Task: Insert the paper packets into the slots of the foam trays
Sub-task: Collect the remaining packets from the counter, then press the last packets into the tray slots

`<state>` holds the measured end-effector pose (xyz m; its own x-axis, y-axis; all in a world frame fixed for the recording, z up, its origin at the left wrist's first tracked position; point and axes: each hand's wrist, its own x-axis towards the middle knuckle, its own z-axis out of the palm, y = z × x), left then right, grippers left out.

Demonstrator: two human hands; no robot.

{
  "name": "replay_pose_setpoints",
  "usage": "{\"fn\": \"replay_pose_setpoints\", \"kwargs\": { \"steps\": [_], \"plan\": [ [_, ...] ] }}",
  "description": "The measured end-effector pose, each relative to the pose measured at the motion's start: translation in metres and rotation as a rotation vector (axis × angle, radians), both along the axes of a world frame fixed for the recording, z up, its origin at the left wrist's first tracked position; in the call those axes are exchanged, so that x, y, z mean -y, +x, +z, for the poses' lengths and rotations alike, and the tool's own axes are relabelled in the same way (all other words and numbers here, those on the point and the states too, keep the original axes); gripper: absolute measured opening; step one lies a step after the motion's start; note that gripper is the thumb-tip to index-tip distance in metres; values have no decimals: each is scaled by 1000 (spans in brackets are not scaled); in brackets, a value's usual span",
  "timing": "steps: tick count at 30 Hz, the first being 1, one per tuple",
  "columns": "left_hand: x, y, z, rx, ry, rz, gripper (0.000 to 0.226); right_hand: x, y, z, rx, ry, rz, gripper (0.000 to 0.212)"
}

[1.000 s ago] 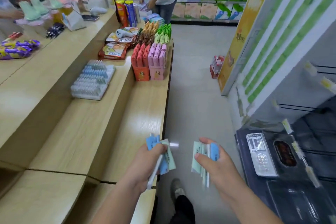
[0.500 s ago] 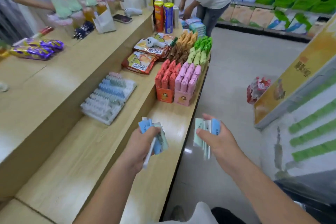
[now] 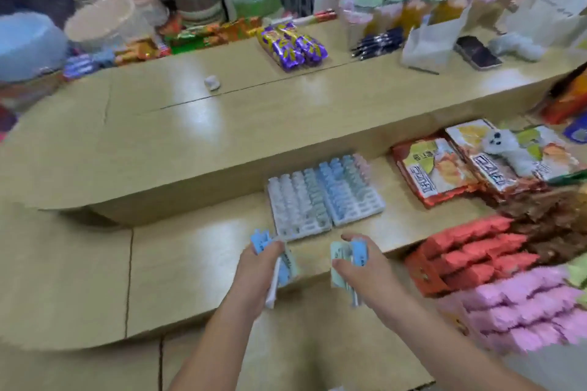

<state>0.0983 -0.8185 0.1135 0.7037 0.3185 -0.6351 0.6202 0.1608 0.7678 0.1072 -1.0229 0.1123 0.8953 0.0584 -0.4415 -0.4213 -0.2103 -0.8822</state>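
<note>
Wooden surface [image 3: 190, 263] runs wide left of the foam trays [image 3: 301, 227] near its front edge; red packs [image 3: 470, 251] crowd the right. Left hand [image 3: 259, 267] and right hand [image 3: 365, 273] each grip paper packets [image 3: 260, 241] just before the trays.

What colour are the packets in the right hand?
Pale green and blue packets, gripped by the right hand; head view.

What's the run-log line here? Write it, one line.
left hand: grips packet bundle | right hand: grips second packet bundle | foam trays: on lower shelf, partly filled | hands: short of trays
</note>
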Motion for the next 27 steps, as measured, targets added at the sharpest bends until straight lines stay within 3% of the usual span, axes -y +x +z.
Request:
{"fn": "replay_pose_setpoints", "kwargs": {
  "steps": [5,12,16,19,23,27],
  "plan": [
    [-29,0,-25,-91,66,317,14,-68,47,-26,-3,-72,320,38],
    [-118,14,-55,-45,251,522,10,-210,80,-68,50,-70,466,39],
    [-151,37,-90,-97,460,503,17,-246,95,-108,100,-299,474,48],
    [-149,58,-113,-89,595,419,23,-248,102,-135,280,-386,435,66],
    [-142,67,-136,-71,841,288,58,-250,101,-151,607,-542,422,74],
    [-133,63,-143,-18,1029,212,71,-255,112,-154,661,-636,376,75]
  ]
}}
